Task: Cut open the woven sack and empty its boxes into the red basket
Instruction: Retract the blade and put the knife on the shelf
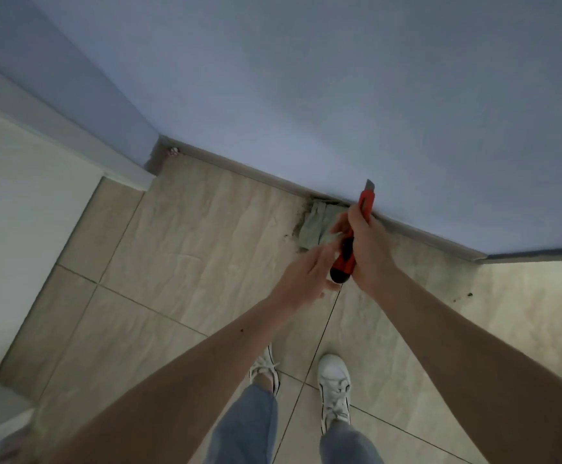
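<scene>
Right hand point(370, 249) gripped red knife point(353, 239) mid-frame, blade tip up toward wall point(306, 78). Left hand point(309, 272) sat beside knife's black butt, fingers loosely extended and blurred; contact unclear. Both arms reached forward over tiled floor point(189, 236). No readable writing. Sack and basket out of frame.

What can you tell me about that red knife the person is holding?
The utility knife has a red, plastic-looking body with a black butt end and a short grey blade tip showing at the top. It is held nearly upright, blade up and away from the person, above the tiled floor near the wall. The right hand grips its middle; the left hand, a bit blurred, has its fingers at the lower end.
</scene>
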`<control>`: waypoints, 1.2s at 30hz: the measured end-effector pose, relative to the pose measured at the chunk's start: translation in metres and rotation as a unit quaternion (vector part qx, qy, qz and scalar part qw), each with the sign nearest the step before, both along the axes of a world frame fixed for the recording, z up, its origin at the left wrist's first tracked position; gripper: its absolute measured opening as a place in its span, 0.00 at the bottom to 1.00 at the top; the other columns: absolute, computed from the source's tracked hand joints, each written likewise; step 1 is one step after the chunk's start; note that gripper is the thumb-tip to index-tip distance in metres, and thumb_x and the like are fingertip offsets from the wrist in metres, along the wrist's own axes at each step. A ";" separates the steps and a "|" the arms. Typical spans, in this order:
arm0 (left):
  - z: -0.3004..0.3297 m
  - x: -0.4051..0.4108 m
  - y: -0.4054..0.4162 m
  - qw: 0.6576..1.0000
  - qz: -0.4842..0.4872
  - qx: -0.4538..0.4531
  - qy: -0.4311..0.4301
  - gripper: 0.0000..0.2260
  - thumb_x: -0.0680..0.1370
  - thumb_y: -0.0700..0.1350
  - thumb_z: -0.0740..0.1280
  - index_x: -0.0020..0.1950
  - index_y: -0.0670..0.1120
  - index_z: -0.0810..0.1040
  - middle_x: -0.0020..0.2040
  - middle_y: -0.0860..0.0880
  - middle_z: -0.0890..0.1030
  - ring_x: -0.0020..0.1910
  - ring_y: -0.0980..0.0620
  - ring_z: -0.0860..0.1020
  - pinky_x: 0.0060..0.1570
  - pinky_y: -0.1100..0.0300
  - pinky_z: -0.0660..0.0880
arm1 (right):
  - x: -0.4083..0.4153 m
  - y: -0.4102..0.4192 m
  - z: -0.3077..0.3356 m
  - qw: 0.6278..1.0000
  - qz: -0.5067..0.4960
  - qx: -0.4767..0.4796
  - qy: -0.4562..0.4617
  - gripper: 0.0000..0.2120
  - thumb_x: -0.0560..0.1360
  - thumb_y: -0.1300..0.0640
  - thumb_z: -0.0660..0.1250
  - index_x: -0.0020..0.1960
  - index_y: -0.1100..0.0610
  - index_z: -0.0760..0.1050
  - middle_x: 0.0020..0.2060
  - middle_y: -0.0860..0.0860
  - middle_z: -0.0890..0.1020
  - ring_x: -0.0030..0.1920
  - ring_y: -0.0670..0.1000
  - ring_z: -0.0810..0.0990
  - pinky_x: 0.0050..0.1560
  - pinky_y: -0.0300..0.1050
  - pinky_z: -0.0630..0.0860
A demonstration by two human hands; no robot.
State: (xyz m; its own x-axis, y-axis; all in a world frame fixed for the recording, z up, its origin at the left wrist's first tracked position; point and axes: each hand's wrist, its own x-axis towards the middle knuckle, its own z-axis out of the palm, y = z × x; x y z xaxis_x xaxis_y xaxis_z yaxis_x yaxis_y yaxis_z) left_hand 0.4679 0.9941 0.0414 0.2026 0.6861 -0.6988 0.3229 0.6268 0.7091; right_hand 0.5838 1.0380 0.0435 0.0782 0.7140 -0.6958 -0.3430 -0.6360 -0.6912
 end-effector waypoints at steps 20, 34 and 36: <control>0.116 -0.149 -0.202 0.911 0.401 0.007 -0.090 0.09 0.79 0.37 0.70 0.58 0.36 0.79 0.45 0.43 0.77 0.34 0.52 0.82 0.42 0.52 0.84 | -0.148 -0.128 0.133 0.893 0.416 0.045 -0.165 0.10 0.78 0.52 0.69 0.43 0.59 0.78 0.35 0.53 0.83 0.35 0.50 0.83 0.46 0.49 0.81; 0.125 -0.264 -0.468 0.829 0.559 0.003 -0.034 0.10 0.78 0.37 0.70 0.59 0.39 0.80 0.43 0.45 0.77 0.33 0.54 0.80 0.39 0.54 0.84 | -0.299 -0.333 0.135 0.807 0.577 -0.017 -0.126 0.09 0.79 0.53 0.68 0.50 0.60 0.79 0.40 0.55 0.86 0.39 0.52 0.86 0.41 0.45 0.80; 0.125 -0.279 -0.506 0.815 0.579 -0.004 -0.019 0.10 0.78 0.37 0.71 0.59 0.39 0.79 0.45 0.42 0.78 0.34 0.53 0.80 0.38 0.54 0.84 | -0.319 -0.364 0.131 0.798 0.590 -0.024 -0.118 0.09 0.77 0.54 0.70 0.51 0.60 0.79 0.37 0.53 0.86 0.38 0.51 0.86 0.39 0.44 0.80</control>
